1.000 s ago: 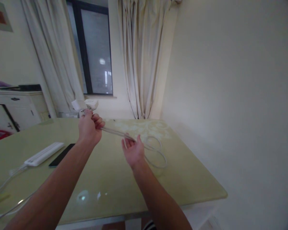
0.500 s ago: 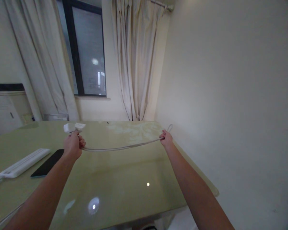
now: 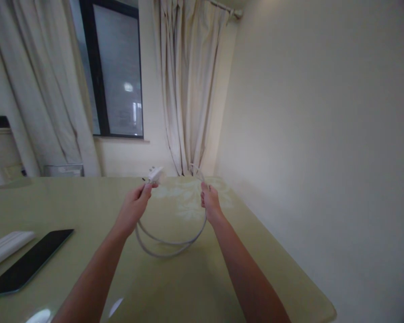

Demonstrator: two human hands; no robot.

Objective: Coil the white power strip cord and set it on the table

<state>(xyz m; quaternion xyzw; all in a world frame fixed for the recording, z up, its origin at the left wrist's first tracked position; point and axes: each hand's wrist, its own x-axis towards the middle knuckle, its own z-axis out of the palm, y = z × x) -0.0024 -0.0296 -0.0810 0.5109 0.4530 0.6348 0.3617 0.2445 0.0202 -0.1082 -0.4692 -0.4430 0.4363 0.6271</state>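
A doubled white cable [image 3: 170, 255] sags in a loop between my two hands, above the table. My left hand [image 3: 134, 206] is closed around one end of it, and a white plug [image 3: 155, 174] with metal prongs sticks up from its fingertips. My right hand [image 3: 209, 199] is a fist around the folded other end, from which a small loop stands up over the thumb. Which strand leads to the plug is hidden inside the hands.
The greenish glossy table [image 3: 97, 202] spreads beneath my arms. At its left lie a white power strip [image 3: 8, 246] and a flat black tablet-like slab [image 3: 30, 262]. A wall [image 3: 306, 157] runs along the right edge, and curtains [image 3: 188, 89] hang behind.
My hands have come closer together, the left one moving right and the right one left. The cable, nearly straight before, now droops in a deep loop. The view has also shifted.
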